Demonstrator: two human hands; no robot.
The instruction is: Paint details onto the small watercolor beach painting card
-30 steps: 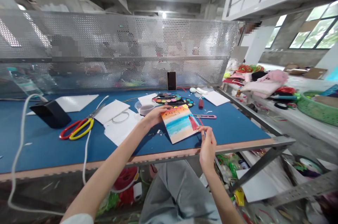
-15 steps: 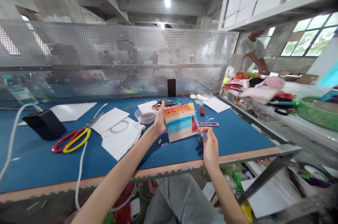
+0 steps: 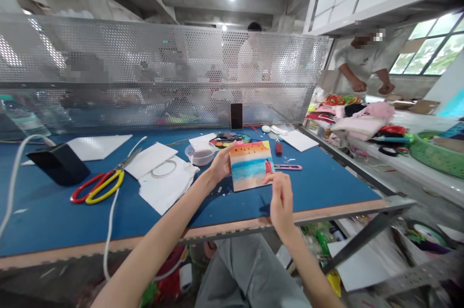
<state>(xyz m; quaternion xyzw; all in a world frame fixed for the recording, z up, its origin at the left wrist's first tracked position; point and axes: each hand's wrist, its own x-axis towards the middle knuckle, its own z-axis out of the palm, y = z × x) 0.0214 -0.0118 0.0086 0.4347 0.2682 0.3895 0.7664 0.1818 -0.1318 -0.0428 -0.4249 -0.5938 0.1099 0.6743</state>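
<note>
Just beyond the left fingers sits a clear plastic bowl holding murky liquid, with a round watercolour palette past it. Far left of those fingers lie yellow-and-red-handled scissors and crumpled white paper on the blue work table. Beyond the right fingers are a pink-handled utility knife and a small red-handled tool. Straight ahead of the fingers, a black phone stands upright against a perforated metal screen. Well off to the right of the fingers, a person in a white shirt stands behind a shelf of pink fabric and a green plastic basket.
</note>
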